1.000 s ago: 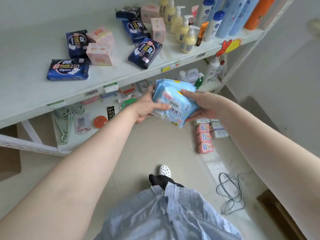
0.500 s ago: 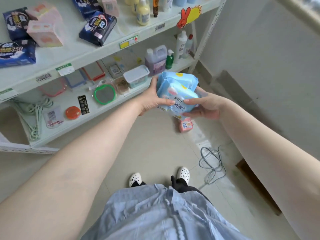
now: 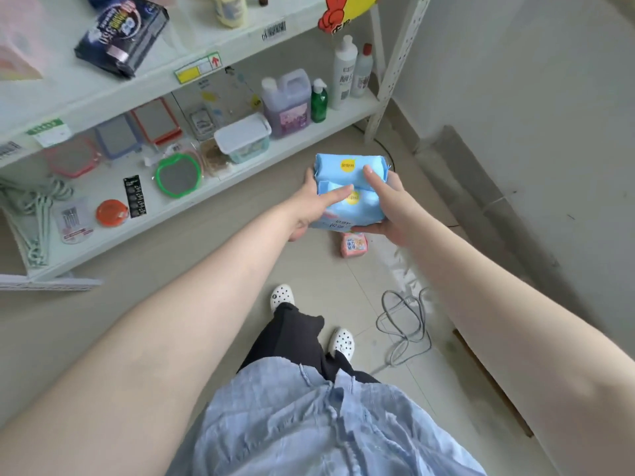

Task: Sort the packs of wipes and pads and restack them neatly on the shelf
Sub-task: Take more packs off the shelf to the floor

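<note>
Two light blue packs (image 3: 350, 187) with yellow dots are stacked together and held between both hands above the floor, in front of the lower shelf. My left hand (image 3: 311, 207) grips their left side, thumb across the front. My right hand (image 3: 391, 207) grips the right side and underside, a finger lying over the top pack. A small pink pack (image 3: 354, 244) lies on the floor just below them. A dark blue pad pack (image 3: 120, 36) lies on the upper shelf (image 3: 165, 77), with a pink pack (image 3: 17, 53) at the far left edge.
The lower shelf (image 3: 295, 139) carries a purple jug (image 3: 287, 104), a green bottle (image 3: 319, 101), white bottles, a lidded tub (image 3: 244, 137), mirrors and hangers. A grey cable (image 3: 405, 324) lies coiled on the floor to the right, near the wall. My feet in white clogs stand below.
The view has dropped towards the floor and lower shelf. Both hands have carried the blue packs lower and forward; the row of pink packs on the floor has gone out of view except one.
</note>
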Demonstrator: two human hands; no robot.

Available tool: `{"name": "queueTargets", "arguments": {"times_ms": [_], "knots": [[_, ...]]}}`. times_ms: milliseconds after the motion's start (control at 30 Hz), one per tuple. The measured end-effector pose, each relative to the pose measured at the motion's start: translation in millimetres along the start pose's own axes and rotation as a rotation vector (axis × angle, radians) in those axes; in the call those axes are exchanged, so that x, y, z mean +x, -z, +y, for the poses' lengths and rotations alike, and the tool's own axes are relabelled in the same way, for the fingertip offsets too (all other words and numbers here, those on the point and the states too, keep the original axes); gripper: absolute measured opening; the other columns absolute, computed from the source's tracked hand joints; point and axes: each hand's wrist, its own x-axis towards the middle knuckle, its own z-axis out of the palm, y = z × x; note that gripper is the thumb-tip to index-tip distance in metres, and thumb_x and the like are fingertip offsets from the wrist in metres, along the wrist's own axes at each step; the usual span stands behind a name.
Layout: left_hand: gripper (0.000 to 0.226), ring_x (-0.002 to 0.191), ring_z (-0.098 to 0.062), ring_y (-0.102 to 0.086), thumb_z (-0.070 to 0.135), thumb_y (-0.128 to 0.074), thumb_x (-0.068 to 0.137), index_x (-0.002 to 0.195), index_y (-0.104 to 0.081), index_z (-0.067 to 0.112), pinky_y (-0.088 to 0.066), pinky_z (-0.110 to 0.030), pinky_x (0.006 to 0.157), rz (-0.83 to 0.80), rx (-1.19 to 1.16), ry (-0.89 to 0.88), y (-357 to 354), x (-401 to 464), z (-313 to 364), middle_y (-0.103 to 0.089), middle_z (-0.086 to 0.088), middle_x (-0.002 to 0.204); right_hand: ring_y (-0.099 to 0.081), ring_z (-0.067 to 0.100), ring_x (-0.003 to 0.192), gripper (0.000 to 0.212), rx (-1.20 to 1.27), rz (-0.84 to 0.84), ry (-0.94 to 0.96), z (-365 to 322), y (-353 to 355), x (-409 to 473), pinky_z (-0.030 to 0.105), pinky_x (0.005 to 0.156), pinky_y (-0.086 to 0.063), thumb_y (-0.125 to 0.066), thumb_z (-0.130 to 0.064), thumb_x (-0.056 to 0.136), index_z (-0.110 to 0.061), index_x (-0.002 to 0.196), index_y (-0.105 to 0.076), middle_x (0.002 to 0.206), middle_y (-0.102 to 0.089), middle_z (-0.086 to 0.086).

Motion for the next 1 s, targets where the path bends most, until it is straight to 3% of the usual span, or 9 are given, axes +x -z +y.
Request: {"name": "queueTargets", "arguments": {"times_ms": [133, 200, 367, 533, 600, 733, 800, 867, 1000], "knots": [[0.051, 0.093, -0.007, -0.064, 0.028, -0.057, 0.095, 0.138, -0.031, 0.026, -0.053, -0.020, 0.060, 0.134, -0.079, -0.008, 5, 43, 8, -0.057, 0.008, 0.123, -0.070, 0.028, 0.097, 0.049, 0.035, 0.087, -0.034, -11, -12, 48, 0.056, 0.078, -0.057, -0.065, -0.049, 0.086, -0.028, 0.127, -0.047, 0.119, -0.064, 0.004], [0.045, 0.089, -0.010, -0.064, 0.024, -0.055, 0.097, 0.137, -0.035, 0.025, -0.053, -0.022, 0.063, 0.172, -0.069, 0.036, 14, 69, 9, -0.059, 0.007, 0.116, -0.069, 0.028, 0.098, 0.048, 0.068, 0.128, -0.051, -15, -18, 77, 0.050, 0.074, -0.060, -0.068, -0.045, 0.086, -0.026, 0.126, -0.050, 0.121, -0.064, 0.005], [0.043, 0.074, -0.011, -0.061, 0.025, -0.059, 0.094, 0.133, -0.040, 0.024, -0.043, -0.015, 0.044, 0.210, -0.053, 0.165, 40, 144, 6, -0.061, 0.006, 0.114, -0.069, 0.024, 0.096, 0.053, 0.147, 0.207, -0.088, -8, -27, 163, 0.038, 0.061, -0.060, -0.073, -0.040, 0.082, -0.024, 0.128, -0.054, 0.122, -0.063, 0.004], [0.033, 0.065, -0.016, -0.062, 0.041, -0.059, 0.092, 0.116, -0.044, 0.025, -0.043, -0.016, 0.036, 0.310, -0.116, 0.292, 61, 232, -31, -0.063, 0.006, 0.099, -0.066, 0.018, 0.075, 0.018, 0.145, 0.222, -0.095, 34, -28, 253, 0.028, 0.051, -0.055, -0.068, -0.027, 0.089, -0.022, 0.102, -0.057, 0.093, -0.066, -0.001], [0.030, 0.066, -0.016, -0.062, 0.039, -0.060, 0.092, 0.113, -0.046, 0.025, -0.048, -0.019, 0.042, 0.376, -0.119, 0.325, 68, 271, -68, -0.062, 0.008, 0.093, -0.066, 0.018, 0.079, 0.023, 0.146, 0.234, -0.125, 62, -29, 294, 0.032, 0.059, -0.056, -0.069, -0.026, 0.089, -0.022, 0.109, -0.058, 0.096, -0.065, -0.002], [0.024, 0.081, -0.022, -0.066, 0.039, -0.065, 0.088, 0.105, -0.051, 0.028, -0.050, -0.041, 0.077, 0.439, -0.123, 0.353, 92, 358, -164, -0.066, 0.008, 0.097, -0.063, 0.016, 0.085, 0.032, 0.131, 0.269, -0.142, 140, -27, 391, 0.018, 0.055, -0.053, -0.068, -0.024, 0.089, -0.018, 0.119, -0.058, 0.094, -0.062, -0.008], [0.021, 0.086, -0.024, -0.066, 0.039, -0.065, 0.087, 0.100, -0.052, 0.030, -0.049, -0.042, 0.080, 0.436, -0.099, 0.361, 106, 404, -215, -0.067, 0.008, 0.095, -0.068, 0.017, 0.087, 0.023, 0.162, 0.281, -0.164, 185, -28, 443, 0.027, 0.069, -0.058, -0.070, -0.022, 0.088, -0.020, 0.109, -0.062, 0.094, -0.068, -0.006], [0.023, 0.088, -0.023, -0.066, 0.038, -0.065, 0.089, 0.104, -0.051, 0.027, -0.049, -0.041, 0.083, 0.416, -0.107, 0.373, 118, 449, -264, -0.066, 0.008, 0.097, -0.070, 0.022, 0.097, 0.036, 0.189, 0.298, -0.180, 231, -29, 496, 0.041, 0.085, -0.057, -0.074, -0.024, 0.083, -0.020, 0.117, -0.062, 0.106, -0.071, 0.001], [0.029, 0.083, -0.018, -0.065, 0.036, -0.063, 0.090, 0.113, -0.049, 0.025, -0.048, -0.034, 0.077, 0.393, -0.117, 0.389, 137, 520, -350, -0.066, 0.009, 0.098, -0.069, 0.020, 0.096, 0.024, 0.234, 0.328, -0.160, 308, -31, 579, 0.047, 0.090, -0.056, -0.075, -0.022, 0.081, -0.031, 0.101, -0.065, 0.102, -0.071, -0.002]]}}
